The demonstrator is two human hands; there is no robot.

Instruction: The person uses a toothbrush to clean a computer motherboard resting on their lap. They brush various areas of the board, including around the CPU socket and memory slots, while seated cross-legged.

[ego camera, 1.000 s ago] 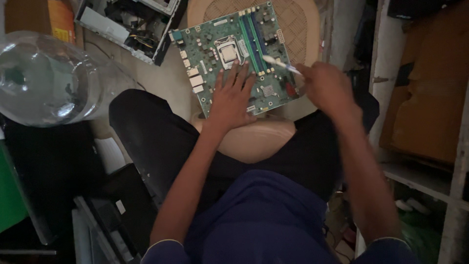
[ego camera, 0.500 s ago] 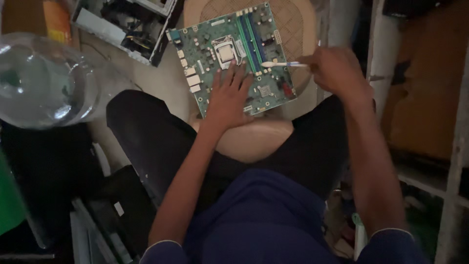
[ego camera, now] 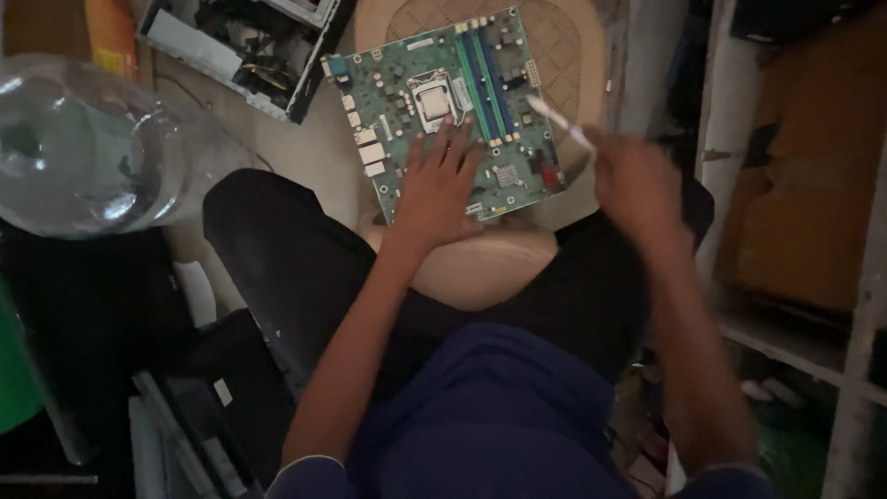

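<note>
Left hand [ego camera: 442, 188]: lying palm down on the green motherboard [ego camera: 443, 106], fingers spread flat and open, pressing on the board's lower middle, just below the square processor socket [ego camera: 431, 98].

Right hand [ego camera: 637, 185]: hovering off the board's right edge, at about 3 o'clock from the left hand, fingers closing around a thin white stick-like tool [ego camera: 560, 123] (the hand is motion-blurred, so the exact grip is hard to read). The tool's free end is pointing up-left, toward 10 o'clock, and reaching the board's right edge near the blue memory slots [ego camera: 485, 79].

Motherboard: resting tilted on a tan woven stool seat [ego camera: 564, 55] in front of the person's knees, at 12 o'clock from the body, the socket near the board's centre.

Legs: dark trousers [ego camera: 286, 249] spreading to either side of the seat.

Surroundings: a large clear plastic bottle [ego camera: 78, 139] lying at 9 o'clock, an open computer case [ego camera: 245, 42] at 11 o'clock, and a wooden shelf frame [ego camera: 785, 314] running along the 3 o'clock side.
</note>
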